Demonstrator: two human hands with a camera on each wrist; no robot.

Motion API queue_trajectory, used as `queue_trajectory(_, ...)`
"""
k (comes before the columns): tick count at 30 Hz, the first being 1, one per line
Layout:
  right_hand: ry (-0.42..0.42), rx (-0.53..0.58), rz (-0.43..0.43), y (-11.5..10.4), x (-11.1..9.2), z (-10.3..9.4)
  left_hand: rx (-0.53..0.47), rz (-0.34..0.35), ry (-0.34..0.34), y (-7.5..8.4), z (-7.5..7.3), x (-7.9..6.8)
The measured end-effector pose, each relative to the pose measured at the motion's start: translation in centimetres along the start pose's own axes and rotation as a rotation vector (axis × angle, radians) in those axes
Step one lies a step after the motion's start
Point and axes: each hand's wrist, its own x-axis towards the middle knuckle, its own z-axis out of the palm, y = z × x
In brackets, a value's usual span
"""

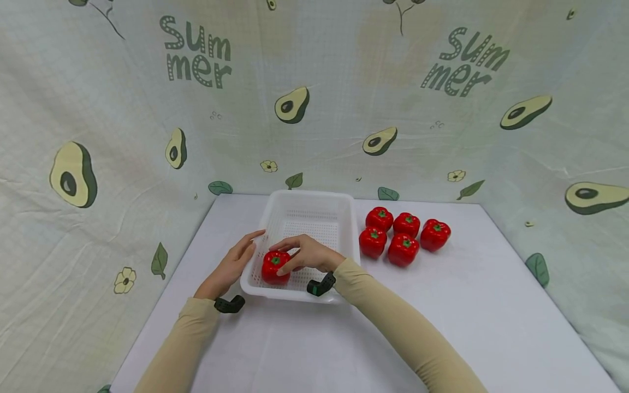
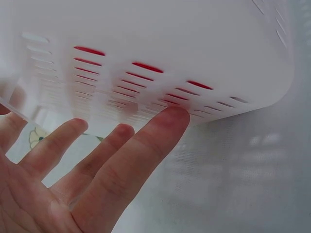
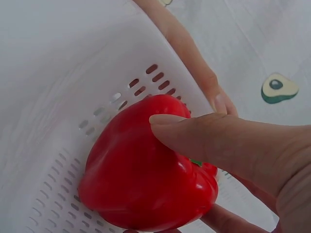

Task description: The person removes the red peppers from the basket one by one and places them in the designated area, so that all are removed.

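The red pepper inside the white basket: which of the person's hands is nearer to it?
Right. The right hand grips the red pepper inside the white basket. The left hand rests with straight fingers against the basket's outer left wall, so the wall separates it from the pepper.

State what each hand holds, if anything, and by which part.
The right hand grips a red pepper by its upper sides, thumb by the stem, inside the white basket. The left hand holds nothing; its straight fingers touch the basket's outer wall.
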Motion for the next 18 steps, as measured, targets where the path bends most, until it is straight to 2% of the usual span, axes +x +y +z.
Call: queue_trajectory(18,0.031,0.006,-0.015,-0.28,-0.32,0.00,-0.002,0.001,0.002,-0.11,-0.01,-0.02)
